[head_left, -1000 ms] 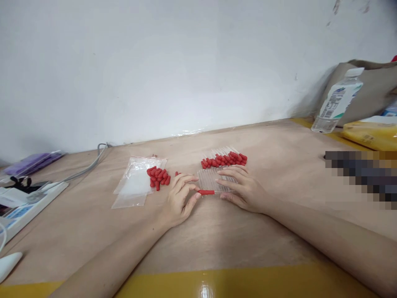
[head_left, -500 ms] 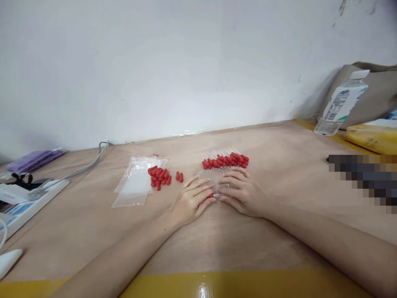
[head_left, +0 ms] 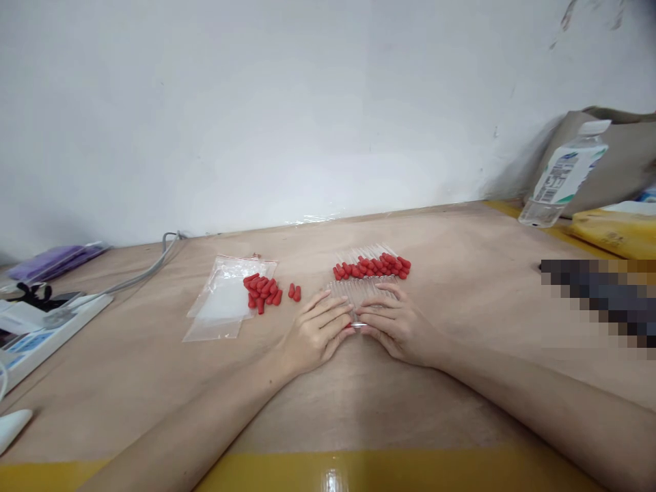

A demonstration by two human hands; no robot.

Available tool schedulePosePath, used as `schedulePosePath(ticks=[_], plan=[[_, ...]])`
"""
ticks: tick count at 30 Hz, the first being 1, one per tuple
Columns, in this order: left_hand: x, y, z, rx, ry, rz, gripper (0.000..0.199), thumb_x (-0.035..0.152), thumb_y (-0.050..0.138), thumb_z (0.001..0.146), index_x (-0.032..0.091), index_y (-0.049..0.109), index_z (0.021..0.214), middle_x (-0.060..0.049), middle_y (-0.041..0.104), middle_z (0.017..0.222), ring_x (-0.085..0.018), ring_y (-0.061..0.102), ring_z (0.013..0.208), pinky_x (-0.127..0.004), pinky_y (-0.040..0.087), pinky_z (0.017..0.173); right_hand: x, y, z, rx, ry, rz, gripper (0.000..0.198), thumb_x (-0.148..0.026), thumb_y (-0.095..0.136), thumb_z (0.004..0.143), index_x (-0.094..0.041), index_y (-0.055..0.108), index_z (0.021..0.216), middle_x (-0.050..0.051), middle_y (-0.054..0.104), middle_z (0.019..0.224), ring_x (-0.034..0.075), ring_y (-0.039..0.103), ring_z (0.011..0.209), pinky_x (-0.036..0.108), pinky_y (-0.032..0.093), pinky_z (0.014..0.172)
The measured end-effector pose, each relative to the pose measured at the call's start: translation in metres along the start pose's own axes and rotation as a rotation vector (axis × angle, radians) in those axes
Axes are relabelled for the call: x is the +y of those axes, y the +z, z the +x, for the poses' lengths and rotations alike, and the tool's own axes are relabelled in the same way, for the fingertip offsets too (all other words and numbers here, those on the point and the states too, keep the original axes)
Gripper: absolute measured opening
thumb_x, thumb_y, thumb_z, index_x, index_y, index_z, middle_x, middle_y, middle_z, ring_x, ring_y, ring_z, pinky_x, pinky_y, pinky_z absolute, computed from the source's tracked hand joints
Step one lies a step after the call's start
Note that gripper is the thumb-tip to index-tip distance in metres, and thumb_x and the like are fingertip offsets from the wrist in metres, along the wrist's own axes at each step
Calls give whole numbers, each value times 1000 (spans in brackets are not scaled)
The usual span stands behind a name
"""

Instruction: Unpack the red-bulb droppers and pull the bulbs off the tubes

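Between both hands lies a clear glass dropper tube (head_left: pixel 359 324), held crosswise near the table surface. My left hand (head_left: pixel 315 333) is closed on a red rubber bulb (head_left: pixel 350 325) at the tube's left end, mostly hidden by the fingers. My right hand (head_left: pixel 402 328) pinches the tube from the right. Just beyond the fingers, a row of bare glass tubes (head_left: pixel 353 290) lies side by side. Behind it, several droppers with red bulbs (head_left: pixel 370 266) lie with their tubes pointing away. Loose red bulbs (head_left: pixel 264 290) are heaped to the left, two of them apart from the heap.
Clear plastic bags (head_left: pixel 215 311) lie partly under the loose bulbs. A power strip (head_left: pixel 56 335) with a grey cable (head_left: pixel 138 279) stands at left. A plastic bottle (head_left: pixel 566 174) and yellow package (head_left: pixel 615 229) are at back right. A wall (head_left: pixel 307 116) bounds the table behind.
My right hand has shifted slightly left, closer to my left hand, its fingers closing in on the tube. The rest stays in place apart from a slight camera shift.
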State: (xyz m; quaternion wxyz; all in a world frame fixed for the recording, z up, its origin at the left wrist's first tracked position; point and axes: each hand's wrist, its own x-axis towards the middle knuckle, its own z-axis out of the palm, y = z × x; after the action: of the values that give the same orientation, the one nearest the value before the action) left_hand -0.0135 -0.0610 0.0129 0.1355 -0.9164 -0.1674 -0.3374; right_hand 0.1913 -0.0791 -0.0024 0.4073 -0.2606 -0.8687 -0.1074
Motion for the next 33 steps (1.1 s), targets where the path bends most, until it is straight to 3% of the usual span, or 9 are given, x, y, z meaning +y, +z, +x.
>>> schedulePosePath(ticks=[13, 33], plan=[[1, -4, 1, -84, -30, -75, 14, 19, 49, 84, 16, 60, 93, -6, 68, 97, -18, 60, 101, -43, 37, 101, 2, 0, -3, 9, -112, -2, 8, -13, 50, 84, -17, 57, 88, 3, 68, 86, 13, 60, 96, 34, 39, 96], [-1, -5, -4, -109, -54, -173, 15, 20, 48, 85, 19, 61, 92, -3, 70, 89, -17, 60, 101, -39, 37, 100, 6, -17, -6, -51, -280, -128, 22, -10, 47, 85, -14, 57, 104, 6, 66, 102, 17, 52, 111, 42, 42, 95]])
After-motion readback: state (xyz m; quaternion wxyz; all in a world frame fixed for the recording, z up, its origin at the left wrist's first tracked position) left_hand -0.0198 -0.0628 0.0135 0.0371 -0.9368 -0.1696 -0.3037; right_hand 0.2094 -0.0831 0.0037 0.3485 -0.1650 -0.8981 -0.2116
